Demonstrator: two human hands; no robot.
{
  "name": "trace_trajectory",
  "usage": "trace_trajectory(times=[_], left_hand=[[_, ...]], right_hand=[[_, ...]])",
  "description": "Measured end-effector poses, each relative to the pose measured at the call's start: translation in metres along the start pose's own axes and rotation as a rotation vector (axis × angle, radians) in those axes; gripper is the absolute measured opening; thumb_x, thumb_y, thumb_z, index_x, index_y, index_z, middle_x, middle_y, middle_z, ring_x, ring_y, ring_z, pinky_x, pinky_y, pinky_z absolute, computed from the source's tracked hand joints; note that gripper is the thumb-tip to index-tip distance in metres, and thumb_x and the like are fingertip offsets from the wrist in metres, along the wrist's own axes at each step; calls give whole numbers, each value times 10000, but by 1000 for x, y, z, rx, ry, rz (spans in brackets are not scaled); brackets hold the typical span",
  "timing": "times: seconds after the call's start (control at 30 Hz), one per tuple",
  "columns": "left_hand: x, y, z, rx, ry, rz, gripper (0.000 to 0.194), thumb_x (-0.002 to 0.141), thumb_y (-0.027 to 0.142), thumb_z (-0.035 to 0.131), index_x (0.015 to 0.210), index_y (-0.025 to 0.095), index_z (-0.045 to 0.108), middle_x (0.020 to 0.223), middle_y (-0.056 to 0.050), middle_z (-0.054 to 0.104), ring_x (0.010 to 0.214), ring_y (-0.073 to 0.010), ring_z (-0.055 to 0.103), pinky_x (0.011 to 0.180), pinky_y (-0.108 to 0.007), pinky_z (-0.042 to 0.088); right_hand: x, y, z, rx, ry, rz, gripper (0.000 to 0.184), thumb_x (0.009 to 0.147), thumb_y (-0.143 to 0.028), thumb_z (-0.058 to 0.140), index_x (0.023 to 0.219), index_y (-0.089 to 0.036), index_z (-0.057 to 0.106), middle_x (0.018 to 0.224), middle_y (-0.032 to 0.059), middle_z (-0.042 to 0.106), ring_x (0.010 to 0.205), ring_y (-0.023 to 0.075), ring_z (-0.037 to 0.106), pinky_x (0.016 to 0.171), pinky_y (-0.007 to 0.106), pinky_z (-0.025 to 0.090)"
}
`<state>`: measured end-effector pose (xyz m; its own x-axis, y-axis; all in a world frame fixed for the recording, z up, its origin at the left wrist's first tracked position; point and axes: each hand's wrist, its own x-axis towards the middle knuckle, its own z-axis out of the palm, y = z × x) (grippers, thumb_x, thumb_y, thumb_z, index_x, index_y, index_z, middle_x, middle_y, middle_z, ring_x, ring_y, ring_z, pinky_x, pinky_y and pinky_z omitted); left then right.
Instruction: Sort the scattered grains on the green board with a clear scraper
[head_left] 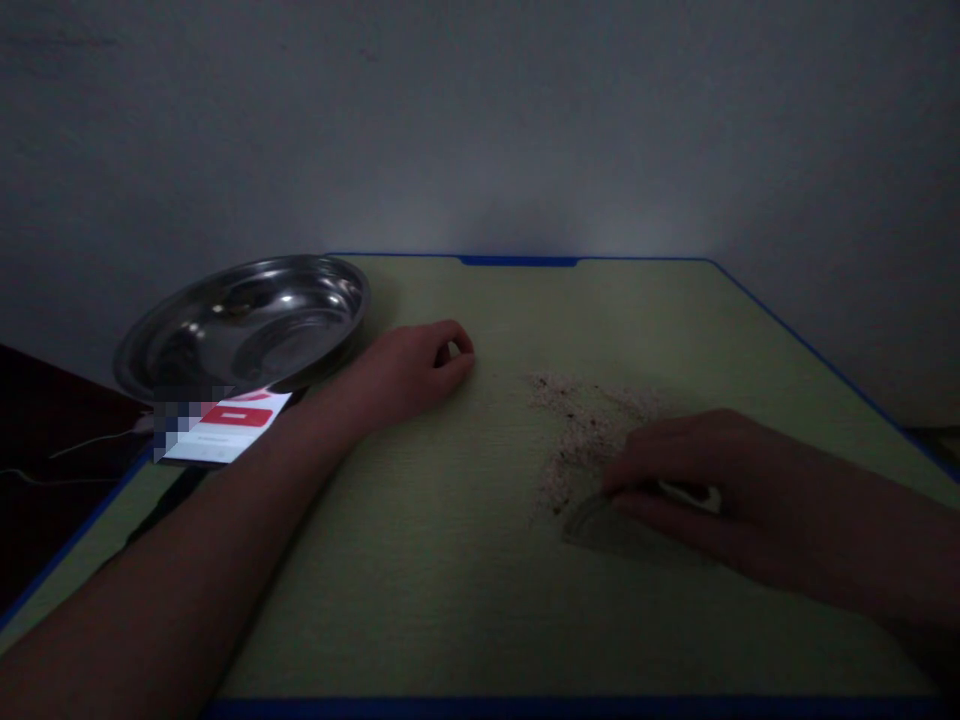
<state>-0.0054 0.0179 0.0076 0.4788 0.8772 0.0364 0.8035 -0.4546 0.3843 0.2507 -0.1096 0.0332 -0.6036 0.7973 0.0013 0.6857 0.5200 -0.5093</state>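
My right hand (pixel 690 470) is closed, thumb and fingers pinched on a clear, flat piece with a rounded, lined edge, which looks like a protractor (pixel 592 525). It is low over the table, and the dim light blurs its outline. Just beyond and left of it lies a loose spread of pale grains (pixel 577 430) mixed with small dark bits. My left hand (pixel 420 365) rests on the table left of the grains, fingers curled and thumb tip against the index finger, with nothing seen between them.
A shiny steel basin (pixel 315 365) sits at the table's back left, appearing tilted. A lit phone (pixel 232 430) lies in front of it, partly behind my left forearm. The yellow-green table (pixel 420 600) has blue edging and meets a grey wall (pixel 480 130). White cables (pixel 82 445) hang at the left.
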Motion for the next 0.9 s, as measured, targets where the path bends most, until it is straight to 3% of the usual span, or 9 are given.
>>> trace_trajectory(times=[0.3, 0.53, 0.9], left_hand=[[-1, -1, -1, 4, 3, 17, 287, 857, 380, 499, 1007, 200, 664, 755, -19, 669, 593, -141, 555, 564, -271, 358], [0, 1, -1, 21, -4, 6, 288, 851, 374, 497, 1009, 202, 665, 752, -18, 666, 611, -144, 562, 570, -267, 361], [-1, 1, -2, 6, -7, 12, 298, 859, 395, 493, 1005, 197, 661, 766, -28, 672, 609, -153, 565, 569, -275, 362]], right_hand=[[2, 7, -6, -8, 123, 85, 231, 947, -314, 512, 855, -247, 712, 733, -17, 701, 628, 117, 613, 569, 250, 436], [2, 5, -3, 4, 63, 5, 244, 951, -282, 494, 877, -253, 724, 849, -5, 741, 757, 143, 666, 681, 274, 486], [7, 4, 0, 30, 97, -25, 214, 952, -263, 517, 936, -240, 730, 846, -3, 736, 758, 133, 653, 682, 266, 476]])
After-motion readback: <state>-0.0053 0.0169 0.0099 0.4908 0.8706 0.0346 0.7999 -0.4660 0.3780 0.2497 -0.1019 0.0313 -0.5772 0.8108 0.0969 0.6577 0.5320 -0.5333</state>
